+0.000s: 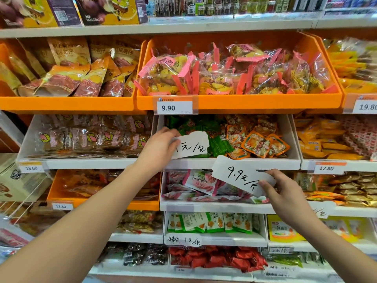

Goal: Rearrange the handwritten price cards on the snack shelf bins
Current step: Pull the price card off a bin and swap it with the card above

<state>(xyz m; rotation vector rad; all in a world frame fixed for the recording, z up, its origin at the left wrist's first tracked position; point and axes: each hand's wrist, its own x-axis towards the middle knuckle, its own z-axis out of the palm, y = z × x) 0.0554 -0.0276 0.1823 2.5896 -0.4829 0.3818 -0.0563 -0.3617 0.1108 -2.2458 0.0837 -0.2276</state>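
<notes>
My two bare arms, nothing worn

My left hand [161, 148] and right hand [285, 190] carry no gloves, rings or watch; both forearms are uncovered all the way to the frame's edge, no sleeve showing, my fingernails short and plain.

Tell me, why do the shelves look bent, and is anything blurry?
Head view: the wide lens bows the shelf edges; the two handwritten cards read sharply, the top corner boxes are smeared, and the lighting is bright and even.

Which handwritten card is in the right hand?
The 9.9 card, pinched at its right end by the right hand. The left hand holds the other card; a third stays on a lower bin.
</notes>
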